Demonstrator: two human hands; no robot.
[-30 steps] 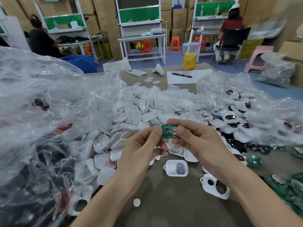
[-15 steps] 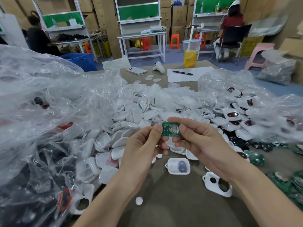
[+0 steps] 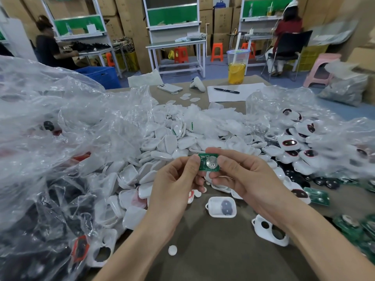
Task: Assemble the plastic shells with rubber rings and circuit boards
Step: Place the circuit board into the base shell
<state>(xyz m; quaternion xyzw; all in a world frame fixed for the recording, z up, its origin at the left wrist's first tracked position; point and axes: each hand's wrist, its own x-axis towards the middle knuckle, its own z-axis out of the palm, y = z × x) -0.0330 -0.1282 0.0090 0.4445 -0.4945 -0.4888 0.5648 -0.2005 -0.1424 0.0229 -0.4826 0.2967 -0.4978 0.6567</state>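
- Head view: circuit board (image 3: pixel 209 162), green with a round silver dome at centre, was held in the air above the surface (image 3: pixel 213 260), face toward the camera, long axis roughly left–right.
- Left hand (image 3: pixel 174 185) pinched the board's left edge between thumb and forefinger; the other fingers were curled under.
- Right hand (image 3: pixel 245 175) pinched the right edge, with the forefinger hooked over the far edge and the thumb at the near right.
- Open white shell (image 3: pixel 221 206) lay cavity-up on the surface, just nearer than the board and a little right of it, under the right hand's knuckles. A grey rubber piece sat inside. Its long axis also ran left–right.
- Judgement: the board's axis already matches the shell's, so the move is a short drop toward the near side. The right hand is the closer one.
- Second shell with two holes (image 3: pixel 271 230) lay further right and near, apart from the first.
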